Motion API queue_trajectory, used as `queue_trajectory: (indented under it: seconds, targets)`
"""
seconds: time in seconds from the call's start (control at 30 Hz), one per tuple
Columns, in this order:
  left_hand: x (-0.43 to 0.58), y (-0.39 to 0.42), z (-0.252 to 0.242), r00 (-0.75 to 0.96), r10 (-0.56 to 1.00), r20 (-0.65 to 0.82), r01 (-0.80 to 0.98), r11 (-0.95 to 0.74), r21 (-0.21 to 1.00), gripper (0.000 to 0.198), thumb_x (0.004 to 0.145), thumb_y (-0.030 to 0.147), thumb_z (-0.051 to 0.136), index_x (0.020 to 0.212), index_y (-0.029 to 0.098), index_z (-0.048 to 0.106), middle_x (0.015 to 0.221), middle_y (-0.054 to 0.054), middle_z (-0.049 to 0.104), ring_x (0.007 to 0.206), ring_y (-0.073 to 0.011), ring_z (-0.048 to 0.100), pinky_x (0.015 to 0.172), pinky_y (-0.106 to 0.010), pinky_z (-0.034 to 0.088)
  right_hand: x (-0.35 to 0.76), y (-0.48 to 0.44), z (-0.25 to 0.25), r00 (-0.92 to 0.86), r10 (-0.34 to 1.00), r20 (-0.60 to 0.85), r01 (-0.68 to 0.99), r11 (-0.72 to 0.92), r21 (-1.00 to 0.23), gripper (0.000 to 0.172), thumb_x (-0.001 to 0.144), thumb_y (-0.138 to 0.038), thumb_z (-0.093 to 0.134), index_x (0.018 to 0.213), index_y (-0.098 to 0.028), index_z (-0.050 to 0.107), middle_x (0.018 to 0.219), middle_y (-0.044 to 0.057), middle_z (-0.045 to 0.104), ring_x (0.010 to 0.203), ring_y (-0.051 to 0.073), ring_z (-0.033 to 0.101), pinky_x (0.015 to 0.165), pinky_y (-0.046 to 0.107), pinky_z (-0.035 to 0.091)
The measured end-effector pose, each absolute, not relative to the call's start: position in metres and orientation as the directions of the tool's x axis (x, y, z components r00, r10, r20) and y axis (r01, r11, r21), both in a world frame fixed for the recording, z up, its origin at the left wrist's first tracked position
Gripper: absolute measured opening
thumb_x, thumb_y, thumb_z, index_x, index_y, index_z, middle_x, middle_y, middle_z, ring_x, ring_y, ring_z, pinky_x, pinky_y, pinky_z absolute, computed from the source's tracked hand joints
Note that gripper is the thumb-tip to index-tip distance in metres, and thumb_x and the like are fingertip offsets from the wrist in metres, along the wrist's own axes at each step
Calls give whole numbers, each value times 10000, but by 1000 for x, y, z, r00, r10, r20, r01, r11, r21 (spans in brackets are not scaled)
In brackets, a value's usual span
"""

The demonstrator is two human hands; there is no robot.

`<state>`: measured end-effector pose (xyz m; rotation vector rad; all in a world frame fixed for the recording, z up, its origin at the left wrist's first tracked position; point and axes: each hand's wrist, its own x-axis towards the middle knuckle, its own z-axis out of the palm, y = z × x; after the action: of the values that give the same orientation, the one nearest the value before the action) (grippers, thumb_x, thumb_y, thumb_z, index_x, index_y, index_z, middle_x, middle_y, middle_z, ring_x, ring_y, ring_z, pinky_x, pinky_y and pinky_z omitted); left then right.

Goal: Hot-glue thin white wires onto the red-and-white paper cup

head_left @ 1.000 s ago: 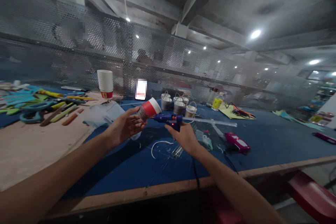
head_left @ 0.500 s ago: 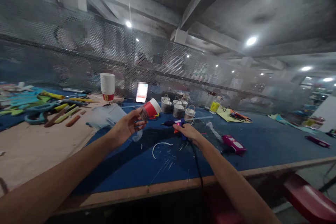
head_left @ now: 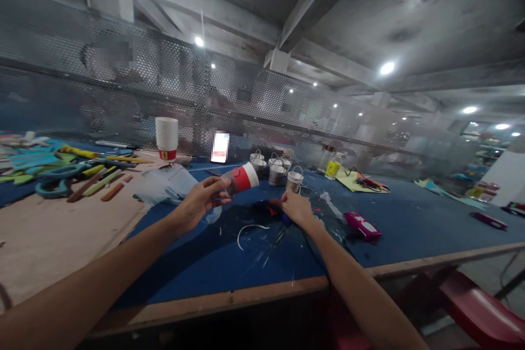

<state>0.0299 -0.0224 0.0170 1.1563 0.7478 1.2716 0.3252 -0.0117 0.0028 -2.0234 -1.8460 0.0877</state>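
Observation:
My left hand [head_left: 202, 200] is closed around a red and white paper cup [head_left: 241, 179], held on its side above the blue table cover [head_left: 410, 224] with its rim pointing right. My right hand [head_left: 296, 208] rests low on the table, fingers curled over the blue glue gun [head_left: 268, 208], which lies on the cover. The gun's black cord [head_left: 312, 251] runs back along my right forearm to the table edge. A white curved strip [head_left: 246, 229] lies on the cover between my hands.
Several small handled cups [head_left: 274, 170] stand behind my hands. A stack of paper cups [head_left: 166, 136] stands at the back left. Scissors and coloured foam pieces [head_left: 61, 175] lie at the left. A pink object [head_left: 362, 226] lies at the right. A perforated metal screen [head_left: 205, 93] backs the table.
My right hand has lowered the glue gun from beside the cup down onto the table. My left hand has kept the cup raised, moving it slightly right.

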Motion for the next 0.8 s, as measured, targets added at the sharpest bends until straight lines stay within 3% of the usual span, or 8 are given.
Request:
queue_trajectory:
  seconds: [0.07,0.13,0.2,0.3,0.4,0.63,0.8]
  targets:
    - [31,-24,17,187,964,191,-272,-136,953,371,722,432,905,924,187,714,953,-47,726,821,-178,690,800,-324,605,323,-16,10,112,922,371,914,51,-402,265,1002,-469,616,1037,-224,713,980,64,764,935,258,706,797,341,474]
    - [32,-26,17,181,959,219,-197,-183,963,364,724,438,890,933,194,718,952,-37,713,853,-195,686,792,-331,594,318,-22,21,22,812,583,852,290,-436,214,1040,-341,542,1117,-222,702,1090,76,748,1007,246,696,895,372,511]
    - [34,-29,19,181,955,236,-112,-219,969,372,721,444,879,947,194,722,969,-43,712,889,-219,689,778,-340,584,308,-31,35,-144,635,759,738,580,-345,238,1049,-276,510,1188,-227,696,1199,100,706,1134,245,660,1007,403,514]
    - [37,-35,23,197,944,266,-11,-269,963,393,728,467,858,960,185,715,1001,-56,714,893,-236,694,776,-360,573,288,-44,52,-432,479,764,566,804,-184,343,1014,-163,545,1307,-284,676,1308,75,659,1281,233,589,1149,447,458]
    - [39,-36,25,212,933,291,68,-312,948,407,717,468,857,964,187,696,993,-47,716,841,-235,700,773,-373,558,273,-49,55,-551,445,706,538,836,-107,424,968,-101,584,1332,-299,672,1415,68,613,1352,242,540,1178,477,442]
    - [36,-31,17,279,891,359,242,-427,871,403,753,471,823,1027,207,694,1031,-63,762,892,-283,729,837,-412,549,270,-36,39,-487,463,741,544,824,-157,116,979,-157,664,1049,-240,706,1285,80,682,1258,240,605,1112,464,488]
    - [35,-27,14,236,913,331,216,-382,899,431,747,496,835,1014,199,674,1004,-61,749,863,-277,727,803,-400,550,270,-42,36,-486,416,768,609,792,-43,59,989,-186,649,1024,-228,669,1296,82,683,1239,253,597,1062,445,459]
